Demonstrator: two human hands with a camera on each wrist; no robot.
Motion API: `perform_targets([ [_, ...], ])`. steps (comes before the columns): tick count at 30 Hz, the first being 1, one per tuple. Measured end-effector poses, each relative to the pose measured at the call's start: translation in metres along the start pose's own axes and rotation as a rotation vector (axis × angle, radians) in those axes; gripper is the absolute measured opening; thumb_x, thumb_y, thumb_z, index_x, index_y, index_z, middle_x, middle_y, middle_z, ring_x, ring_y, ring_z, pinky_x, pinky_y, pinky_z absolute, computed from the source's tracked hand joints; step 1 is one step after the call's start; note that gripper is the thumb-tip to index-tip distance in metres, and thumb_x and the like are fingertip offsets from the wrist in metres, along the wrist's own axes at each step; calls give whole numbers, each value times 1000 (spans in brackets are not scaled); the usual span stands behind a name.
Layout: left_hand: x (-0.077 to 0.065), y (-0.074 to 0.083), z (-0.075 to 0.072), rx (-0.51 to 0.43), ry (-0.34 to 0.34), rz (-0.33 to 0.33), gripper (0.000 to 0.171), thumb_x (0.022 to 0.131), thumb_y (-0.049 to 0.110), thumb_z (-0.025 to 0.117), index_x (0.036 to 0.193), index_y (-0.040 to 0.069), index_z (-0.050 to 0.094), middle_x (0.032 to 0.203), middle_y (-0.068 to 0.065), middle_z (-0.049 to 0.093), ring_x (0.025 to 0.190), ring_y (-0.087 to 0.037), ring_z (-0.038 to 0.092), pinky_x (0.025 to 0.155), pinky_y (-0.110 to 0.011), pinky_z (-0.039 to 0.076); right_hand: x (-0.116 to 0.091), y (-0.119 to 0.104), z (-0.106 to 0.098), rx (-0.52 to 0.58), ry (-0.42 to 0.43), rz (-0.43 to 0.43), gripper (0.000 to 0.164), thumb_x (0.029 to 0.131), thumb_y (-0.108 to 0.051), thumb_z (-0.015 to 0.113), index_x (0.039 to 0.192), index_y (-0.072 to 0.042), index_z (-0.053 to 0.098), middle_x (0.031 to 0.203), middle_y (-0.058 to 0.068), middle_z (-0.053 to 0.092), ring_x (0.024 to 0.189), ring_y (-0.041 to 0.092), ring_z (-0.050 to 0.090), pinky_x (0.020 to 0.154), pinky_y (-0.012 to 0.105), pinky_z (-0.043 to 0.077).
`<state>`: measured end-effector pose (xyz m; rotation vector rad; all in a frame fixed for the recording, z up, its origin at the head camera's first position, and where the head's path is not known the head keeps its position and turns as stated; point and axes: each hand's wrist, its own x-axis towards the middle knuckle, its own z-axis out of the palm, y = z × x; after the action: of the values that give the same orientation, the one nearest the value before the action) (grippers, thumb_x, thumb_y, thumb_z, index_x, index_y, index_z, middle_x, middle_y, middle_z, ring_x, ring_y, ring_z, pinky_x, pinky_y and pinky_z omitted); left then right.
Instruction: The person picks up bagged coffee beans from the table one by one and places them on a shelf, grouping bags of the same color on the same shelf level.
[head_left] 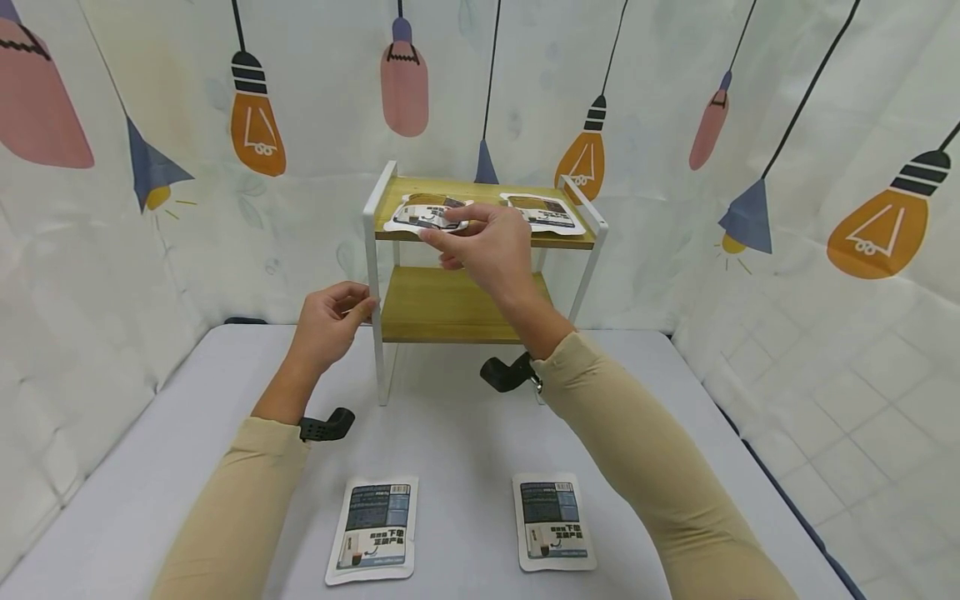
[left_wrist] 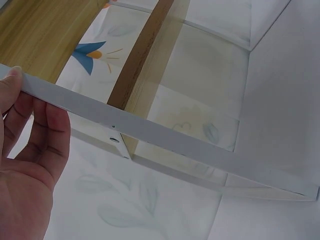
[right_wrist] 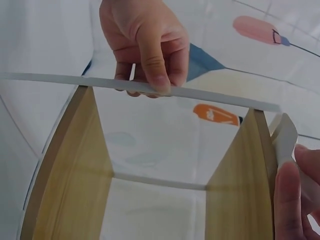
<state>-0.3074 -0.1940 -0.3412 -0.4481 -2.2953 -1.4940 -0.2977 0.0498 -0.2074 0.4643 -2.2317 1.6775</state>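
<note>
A small two-tier shelf rack with wooden boards and a white metal frame stands at the back. My left hand pinches its left front upright between thumb and fingers, below the top board. Over the top board's left half, my right hand pinches the near right edge of a white printed pouch. In the right wrist view that pouch shows only partly, at the outer face of the top board. Another such pouch lies flat on the top board's right half.
Two more printed pouches lie on the white table: one at front left, one at front right. The rack's white side rails rise above the top board. A patterned cloth wall stands close behind.
</note>
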Motion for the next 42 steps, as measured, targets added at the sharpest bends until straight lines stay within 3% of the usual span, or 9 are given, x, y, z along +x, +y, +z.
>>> perform_targets([
  [5, 0, 0, 1, 0, 5, 0, 30, 102, 24, 65, 117, -1, 69, 109, -17, 69, 88, 1, 67, 82, -8, 54, 3, 2, 1, 19, 4, -14, 38, 77, -22, 91, 109, -6, 79, 83, 11, 79, 62, 20, 74, 63, 31, 64],
  [11, 0, -2, 1, -3, 21, -4, 28, 102, 24, 66, 115, 0, 69, 103, -6, 70, 89, 0, 68, 82, -10, 55, 6, 2, 2, 26, 7, -31, 33, 78, -19, 91, 106, -4, 79, 82, 12, 79, 58, 21, 73, 60, 32, 63],
  [19, 1, -5, 2, -14, 18, 17, 31, 102, 23, 66, 116, -4, 68, 100, -2, 69, 89, 0, 68, 82, -11, 56, 9, 2, 3, -29, 12, -32, 31, 81, -22, 88, 106, -6, 79, 82, 10, 79, 55, 19, 71, 56, 30, 61],
  [26, 1, -4, 2, -8, 19, 20, 28, 102, 23, 65, 115, -2, 69, 104, -11, 70, 89, 1, 67, 82, -11, 56, 10, 2, 4, -60, 20, -68, 30, 83, -22, 87, 106, -5, 79, 79, 10, 78, 54, 19, 70, 54, 31, 61],
  [32, 1, -3, 1, -11, 8, 8, 28, 102, 21, 64, 118, -2, 69, 109, -19, 69, 88, 1, 66, 81, -9, 55, 10, -2, 4, -70, 15, -37, 28, 85, -21, 86, 106, -4, 78, 79, 13, 77, 54, 20, 70, 54, 31, 61],
  [42, 1, -4, 1, -5, 15, 21, 28, 102, 24, 65, 115, -1, 70, 102, -7, 70, 86, -1, 68, 82, -13, 57, 9, -7, 4, -79, 10, -1, 26, 86, -19, 84, 107, -4, 78, 74, 14, 74, 54, 19, 69, 55, 31, 61],
])
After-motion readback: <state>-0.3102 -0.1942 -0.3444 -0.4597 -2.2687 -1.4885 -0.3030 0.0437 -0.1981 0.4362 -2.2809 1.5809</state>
